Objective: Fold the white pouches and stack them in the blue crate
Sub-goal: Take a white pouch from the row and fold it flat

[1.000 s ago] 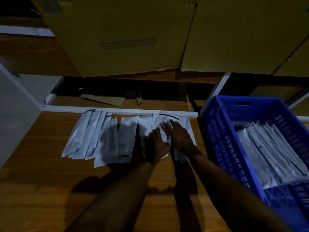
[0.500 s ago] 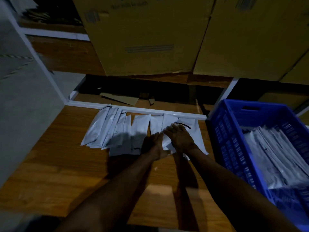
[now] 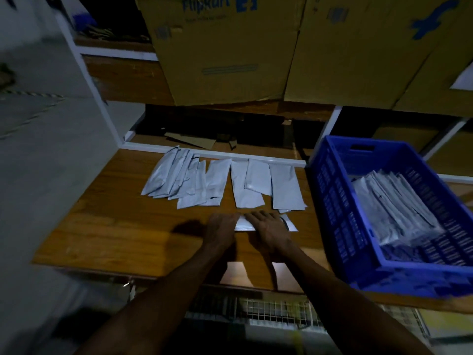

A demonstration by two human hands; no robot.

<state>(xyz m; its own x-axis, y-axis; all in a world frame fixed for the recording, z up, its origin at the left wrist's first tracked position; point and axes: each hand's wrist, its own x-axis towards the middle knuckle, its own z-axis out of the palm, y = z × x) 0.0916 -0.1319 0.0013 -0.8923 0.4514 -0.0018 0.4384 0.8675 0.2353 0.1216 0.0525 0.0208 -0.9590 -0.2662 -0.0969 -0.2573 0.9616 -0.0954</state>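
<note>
Several white pouches [image 3: 217, 181] lie side by side in a row along the far edge of the wooden table [image 3: 115, 226]. One white pouch [image 3: 290, 224] lies crosswise nearer to me, below the row. My left hand [image 3: 221, 228] and my right hand [image 3: 267, 226] both rest palm down on it, fingers flat, covering most of it. Its right end sticks out past my right hand. The blue crate [image 3: 340, 226] stands at the right of the table and holds a stack of folded white pouches [image 3: 394, 208].
Large brown cardboard boxes [image 3: 230, 52] fill the shelf above the table. A white shelf rail [image 3: 217, 152] runs behind the pouch row, with cardboard scraps [image 3: 190, 140] beyond it. A wire mesh rack [image 3: 268, 311] sits below the table's front edge. Grey floor lies to the left.
Both hands have come back toward me from the right end of the row, bringing one pouch with them; it now lies crosswise under them. The camera has tilted up.
</note>
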